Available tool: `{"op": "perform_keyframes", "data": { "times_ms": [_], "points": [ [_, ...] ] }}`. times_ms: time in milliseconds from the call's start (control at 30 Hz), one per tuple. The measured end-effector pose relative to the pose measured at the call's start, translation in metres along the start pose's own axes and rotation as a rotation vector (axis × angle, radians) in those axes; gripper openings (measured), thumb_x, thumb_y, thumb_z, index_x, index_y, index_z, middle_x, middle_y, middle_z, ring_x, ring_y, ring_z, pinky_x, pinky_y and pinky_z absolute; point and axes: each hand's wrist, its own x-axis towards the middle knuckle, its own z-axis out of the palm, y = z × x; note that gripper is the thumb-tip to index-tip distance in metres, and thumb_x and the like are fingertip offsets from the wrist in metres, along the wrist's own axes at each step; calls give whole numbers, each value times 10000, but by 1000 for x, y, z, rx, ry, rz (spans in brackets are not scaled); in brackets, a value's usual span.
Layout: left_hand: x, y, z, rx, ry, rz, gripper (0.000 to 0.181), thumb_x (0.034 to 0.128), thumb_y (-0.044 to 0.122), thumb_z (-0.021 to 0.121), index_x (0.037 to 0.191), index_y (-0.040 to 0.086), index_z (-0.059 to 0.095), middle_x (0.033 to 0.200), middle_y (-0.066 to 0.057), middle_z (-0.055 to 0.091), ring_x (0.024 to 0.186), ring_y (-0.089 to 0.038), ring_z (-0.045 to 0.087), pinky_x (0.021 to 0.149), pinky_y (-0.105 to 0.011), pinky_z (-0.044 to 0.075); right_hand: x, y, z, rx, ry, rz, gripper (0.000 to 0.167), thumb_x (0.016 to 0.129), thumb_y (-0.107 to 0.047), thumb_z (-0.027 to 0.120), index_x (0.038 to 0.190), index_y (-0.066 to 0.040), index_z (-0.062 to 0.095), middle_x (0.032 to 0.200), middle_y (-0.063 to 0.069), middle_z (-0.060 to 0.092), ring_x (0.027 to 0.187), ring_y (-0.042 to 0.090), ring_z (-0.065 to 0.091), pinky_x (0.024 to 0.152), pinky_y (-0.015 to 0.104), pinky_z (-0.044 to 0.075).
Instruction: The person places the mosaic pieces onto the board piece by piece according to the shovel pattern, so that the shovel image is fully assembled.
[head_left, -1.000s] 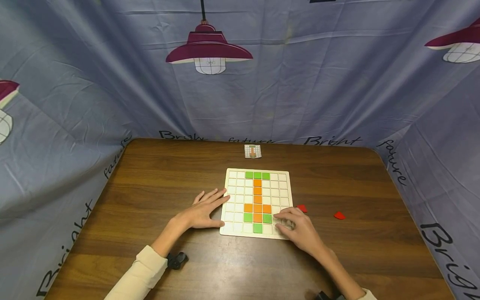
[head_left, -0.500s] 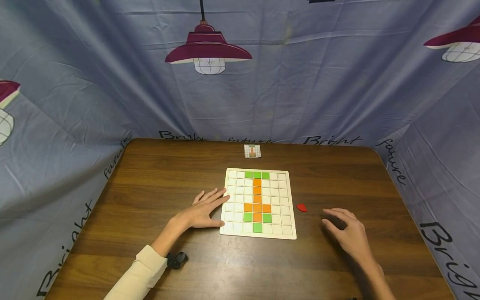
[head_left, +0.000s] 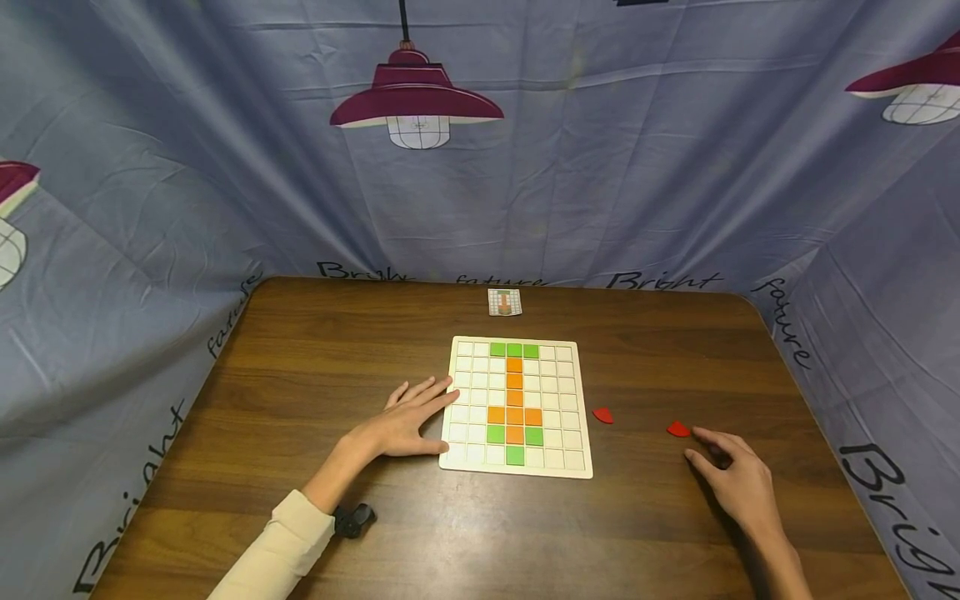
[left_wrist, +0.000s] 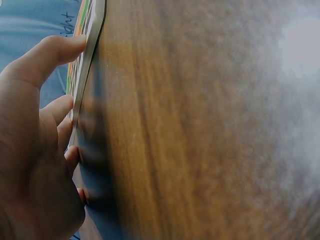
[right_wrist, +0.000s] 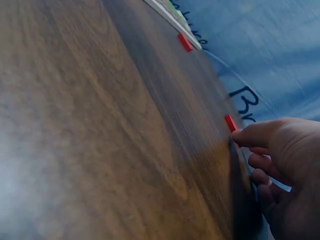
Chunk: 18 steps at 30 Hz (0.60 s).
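A white grid board (head_left: 468,392) lies flat on the table, with green and orange square tiles set in several of its cells. On its left edge rests my left hand (head_left: 405,423), fingers spread and thumb at the lower left; the left wrist view shows the fingertips on the rim. To the right, my right hand (head_left: 738,483) is low over the table, its fingertips just beside a red fan-shaped piece (head_left: 678,429). Whether it touches that piece I cannot tell; nothing is between its thumb and fingers. Another red fan-shaped piece (head_left: 603,415) lies near the board's right edge.
A small printed card (head_left: 505,302) with a grid pattern lies behind the board near the back edge of the brown wooden table (head_left: 360,333). Blue-grey printed curtain (head_left: 600,167) surrounds the table at the back and sides.
My right hand has left the board's lower right and moved right, past the nearer red piece, to the farther one. The left hand and the tiles stay where they were.
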Motion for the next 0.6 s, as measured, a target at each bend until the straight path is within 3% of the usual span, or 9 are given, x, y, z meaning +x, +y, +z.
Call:
{"op": "perform_keyframes", "data": {
  "times_ms": [333, 600],
  "points": [
    [0, 0, 1, -6, 5, 2, 854, 897, 515, 651, 1601, 220, 269, 1666, 0, 112, 1516, -261, 57, 1165, -577, -1, 12, -1, 6, -22, -9, -33, 328, 835, -126, 814, 1134, -13, 741, 1071, 148, 651, 873, -88, 468, 715, 204, 402],
    [0, -1, 2, -3, 6, 3, 853, 900, 519, 650, 1601, 224, 266, 1667, 3, 109, 1516, -260, 59, 1166, -575, -4, 17, -4, 11, -40, -23, -44, 322, 821, -132, 828, 1111, -16, 748, 1061, 137, 659, 868, 69, 554, 722, 268, 414]
  ]
}}
